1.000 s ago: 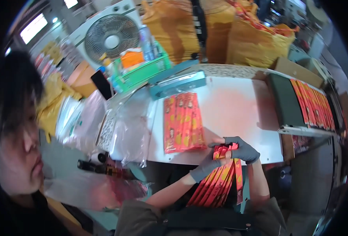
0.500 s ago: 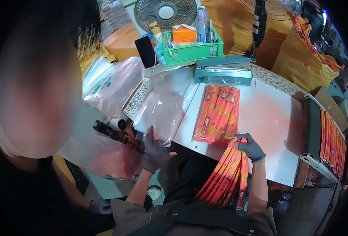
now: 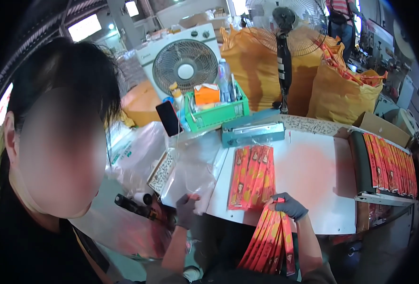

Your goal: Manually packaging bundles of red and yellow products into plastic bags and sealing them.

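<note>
A: Largest first. White tabletop [image 3: 313, 180], with a second person close on the left edge of view.

B: Behind it: two stuffed yellow sacks [image 3: 342, 94], a box fan [image 3: 186, 71], a green basket [image 3: 216, 113] of bottles and small items, and a teal heat sealer [image 3: 253, 133] at the far edge.

A: Right side: a rack of red packets [image 3: 389, 163] standing in a row. Centre: a flat stack of red-orange packets [image 3: 252, 177] lying on the tabletop.

B: Clear plastic bags [image 3: 190, 173] lie at the tabletop's left edge.

A: Right hand [image 3: 289, 206], grey-gloved, is closed round the top of a fan of long red packets [image 3: 268, 244] hanging below the near edge.

B: Left hand [image 3: 187, 210], also gloved, has its fingers pinched on the near edge of the clear plastic bags.
</note>
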Available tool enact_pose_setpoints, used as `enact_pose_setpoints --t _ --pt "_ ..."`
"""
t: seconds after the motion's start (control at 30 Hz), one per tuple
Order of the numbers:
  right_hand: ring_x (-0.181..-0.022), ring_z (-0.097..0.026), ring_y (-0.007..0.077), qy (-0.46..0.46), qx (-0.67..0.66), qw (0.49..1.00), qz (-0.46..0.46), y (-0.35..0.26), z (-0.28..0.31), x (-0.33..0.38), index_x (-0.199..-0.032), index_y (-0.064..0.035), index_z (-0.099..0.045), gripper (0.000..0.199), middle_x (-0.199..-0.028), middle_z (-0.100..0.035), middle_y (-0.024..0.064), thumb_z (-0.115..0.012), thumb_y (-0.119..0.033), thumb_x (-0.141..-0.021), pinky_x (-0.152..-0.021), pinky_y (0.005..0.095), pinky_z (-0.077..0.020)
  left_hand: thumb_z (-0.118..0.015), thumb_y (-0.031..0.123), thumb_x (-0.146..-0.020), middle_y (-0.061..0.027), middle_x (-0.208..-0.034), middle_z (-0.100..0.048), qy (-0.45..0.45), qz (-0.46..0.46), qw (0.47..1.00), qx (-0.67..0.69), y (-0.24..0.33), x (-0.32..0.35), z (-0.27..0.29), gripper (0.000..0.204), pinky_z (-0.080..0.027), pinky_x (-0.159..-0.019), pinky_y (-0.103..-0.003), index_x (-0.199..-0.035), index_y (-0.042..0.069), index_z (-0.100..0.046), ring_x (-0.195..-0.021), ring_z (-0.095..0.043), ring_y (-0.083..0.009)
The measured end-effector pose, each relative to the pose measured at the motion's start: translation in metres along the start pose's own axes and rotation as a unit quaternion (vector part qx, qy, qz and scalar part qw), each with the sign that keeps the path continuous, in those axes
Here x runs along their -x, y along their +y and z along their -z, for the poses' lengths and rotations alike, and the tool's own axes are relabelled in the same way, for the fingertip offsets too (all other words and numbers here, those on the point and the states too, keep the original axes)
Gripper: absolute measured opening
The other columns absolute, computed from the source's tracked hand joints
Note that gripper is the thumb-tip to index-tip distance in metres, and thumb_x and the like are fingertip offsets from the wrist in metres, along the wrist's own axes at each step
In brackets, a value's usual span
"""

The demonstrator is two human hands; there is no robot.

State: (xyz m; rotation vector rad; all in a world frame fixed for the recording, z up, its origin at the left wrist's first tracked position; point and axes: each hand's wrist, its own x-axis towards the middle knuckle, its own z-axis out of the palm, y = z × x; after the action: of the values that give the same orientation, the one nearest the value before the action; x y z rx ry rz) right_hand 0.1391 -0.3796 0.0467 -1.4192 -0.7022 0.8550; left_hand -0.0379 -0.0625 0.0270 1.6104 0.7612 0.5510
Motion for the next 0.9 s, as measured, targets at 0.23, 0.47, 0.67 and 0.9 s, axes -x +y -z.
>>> enact_pose_setpoints --t 0.23,0.47,0.67,0.9 --pt "-0.088 -0.057 0.0124 0.014 -0.037 0.999 -0.009 -0.004 -0.012 -0.003 -0.106 0.0006 -0.064 0.032 -0.097 -0.064 0.0060 -0.070 -0.012 -0.077 -0.085 0.0264 -0.0441 -0.063 0.003 -0.075 -0.0080 -0.073 -0.061 -0.224 -0.333 0.915 -0.045 0.041 0.040 -0.142 0.004 -0.047 -0.066 -0.031 -0.077 0.004 -0.059 -0.071 -0.061 -0.0192" --pt "-0.082 -0.056 0.0091 0.079 -0.009 0.997 -0.019 0.004 0.001 0.016 -0.098 0.0025 -0.064 0.026 -0.087 -0.062 0.0024 -0.069 -0.012 -0.077 -0.076 0.0259 -0.0456 -0.052 0.010 -0.091 -0.0056 -0.086 -0.060 -0.429 0.017 0.889 0.158 0.041 0.054 -0.121 0.009 -0.051 -0.079 -0.031 -0.089 0.002 -0.057 -0.088 -0.063 -0.0200" --pt "-0.078 -0.056 0.0081 0.046 -0.029 0.999 -0.007 0.002 0.003 0.014 -0.097 0.0028 -0.064 0.023 -0.084 -0.064 0.0022 -0.067 -0.013 -0.079 -0.072 0.0253 -0.0456 -0.060 0.011 -0.088 -0.0010 -0.093 -0.059 -0.377 -0.127 0.913 0.086 0.040 0.049 -0.127 0.019 -0.049 -0.077 -0.025 -0.105 0.003 -0.058 -0.087 -0.056 -0.0074" --pt "-0.082 -0.058 0.0102 0.074 -0.049 0.995 -0.036 0.007 0.007 0.016 -0.096 0.0019 -0.066 0.024 -0.085 -0.065 0.0027 -0.068 -0.011 -0.076 -0.079 0.0265 -0.0462 -0.059 0.013 -0.089 0.0013 -0.087 -0.058 -0.343 0.042 0.916 0.206 0.029 0.067 -0.141 0.012 -0.045 -0.066 -0.022 -0.097 0.004 -0.059 -0.079 -0.054 -0.0052"
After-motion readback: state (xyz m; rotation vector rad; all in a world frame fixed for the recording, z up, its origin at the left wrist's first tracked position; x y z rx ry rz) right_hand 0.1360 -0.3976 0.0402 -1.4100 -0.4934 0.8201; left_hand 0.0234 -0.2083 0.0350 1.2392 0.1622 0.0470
